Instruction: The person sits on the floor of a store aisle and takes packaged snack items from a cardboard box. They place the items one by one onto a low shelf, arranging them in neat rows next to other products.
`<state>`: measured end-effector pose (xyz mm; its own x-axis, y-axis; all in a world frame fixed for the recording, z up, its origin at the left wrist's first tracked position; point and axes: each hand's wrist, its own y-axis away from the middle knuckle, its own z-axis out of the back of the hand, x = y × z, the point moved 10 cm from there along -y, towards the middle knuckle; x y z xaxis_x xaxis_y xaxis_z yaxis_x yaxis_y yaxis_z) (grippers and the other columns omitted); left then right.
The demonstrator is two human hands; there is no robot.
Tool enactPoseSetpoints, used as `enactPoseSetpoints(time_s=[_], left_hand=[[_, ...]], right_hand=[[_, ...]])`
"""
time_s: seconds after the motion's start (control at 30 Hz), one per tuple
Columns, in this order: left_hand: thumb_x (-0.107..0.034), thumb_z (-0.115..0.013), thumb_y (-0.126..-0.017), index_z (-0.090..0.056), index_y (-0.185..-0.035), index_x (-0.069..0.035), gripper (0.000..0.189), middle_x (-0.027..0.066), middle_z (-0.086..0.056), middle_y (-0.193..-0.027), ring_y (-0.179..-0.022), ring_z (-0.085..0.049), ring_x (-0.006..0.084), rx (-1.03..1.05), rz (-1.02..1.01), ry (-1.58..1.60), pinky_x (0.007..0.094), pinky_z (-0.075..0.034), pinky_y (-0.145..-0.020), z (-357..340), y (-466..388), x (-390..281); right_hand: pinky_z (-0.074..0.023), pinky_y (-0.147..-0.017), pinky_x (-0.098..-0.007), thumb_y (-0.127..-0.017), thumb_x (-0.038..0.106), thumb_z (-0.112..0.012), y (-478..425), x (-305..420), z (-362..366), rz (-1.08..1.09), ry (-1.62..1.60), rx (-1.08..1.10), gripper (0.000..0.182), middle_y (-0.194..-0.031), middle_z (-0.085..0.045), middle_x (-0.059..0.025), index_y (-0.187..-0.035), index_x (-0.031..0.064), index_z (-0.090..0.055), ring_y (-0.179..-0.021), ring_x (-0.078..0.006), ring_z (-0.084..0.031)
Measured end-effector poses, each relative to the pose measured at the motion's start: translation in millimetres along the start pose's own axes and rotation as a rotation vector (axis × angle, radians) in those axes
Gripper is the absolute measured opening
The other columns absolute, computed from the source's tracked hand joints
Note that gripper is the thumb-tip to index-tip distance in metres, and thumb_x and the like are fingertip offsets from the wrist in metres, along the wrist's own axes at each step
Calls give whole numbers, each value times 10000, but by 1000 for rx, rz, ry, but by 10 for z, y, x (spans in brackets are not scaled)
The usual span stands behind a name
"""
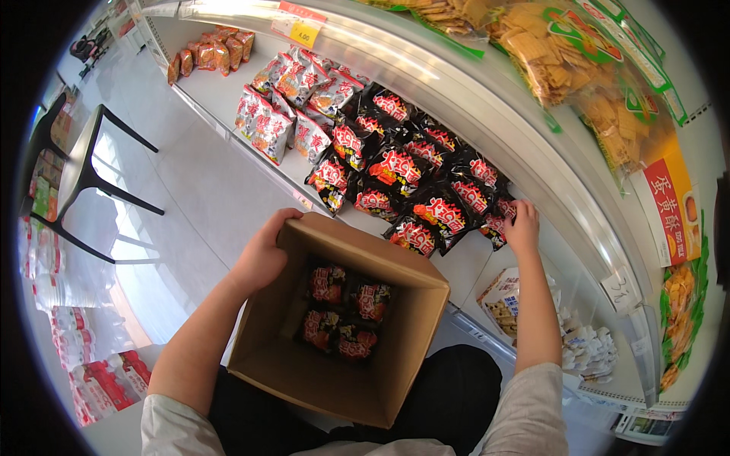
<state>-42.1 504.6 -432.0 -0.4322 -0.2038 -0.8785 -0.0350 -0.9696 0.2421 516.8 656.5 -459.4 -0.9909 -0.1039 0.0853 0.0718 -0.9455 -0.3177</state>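
My left hand (265,251) grips the upper left rim of an open cardboard box (365,239), which tilts towards me over my knees. Several black noodle-snack packets (325,285) with red and white lettering lie flat on its bottom. At the right end of a shelf pile, my right hand (522,228) has its fingers on a black packet (495,229), partly hidden by them. Many matching black packets (399,165) are heaped on the low white shelf (211,91). Silver-white snack packets (305,80) stand against the heap's left side.
Small orange packets (214,51) sit at the shelf's far left end. Above runs an upper shelf edge (456,85) with bagged crackers (536,51). A biscuit package (502,302) lies beneath my right forearm. A black-framed chair (85,159) and wrapped bottle packs (108,382) stand leftward.
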Motion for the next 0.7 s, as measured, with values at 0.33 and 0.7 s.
enactPoseSetpoints(time_s=[0.33,0.7], left_hand=[[163,-436,-781,-553,-1448,-142,743,212,-700,-1303,-1328,-636,361,-25,2,-33,416,-476,-1111,-46,-158,-13],[147,-451,-776,-550,-1474,-155,767,217,-684,-1336,-1380,-601,350,4,-18,-3,410,-452,-1148,-102,-169,-24]], right_hand=[[-581,-842,-451,-921,69,-712,688,3244,1790,802,-853,112,122,-1057,-718,-141,-1037,59,-676,-927,-326,-703],[-533,-1095,-475,-1014,240,-658,2058,5126,-1516,1016,403,1103,447,-1508,-618,-159,-1444,119,-658,-1420,-275,-581]])
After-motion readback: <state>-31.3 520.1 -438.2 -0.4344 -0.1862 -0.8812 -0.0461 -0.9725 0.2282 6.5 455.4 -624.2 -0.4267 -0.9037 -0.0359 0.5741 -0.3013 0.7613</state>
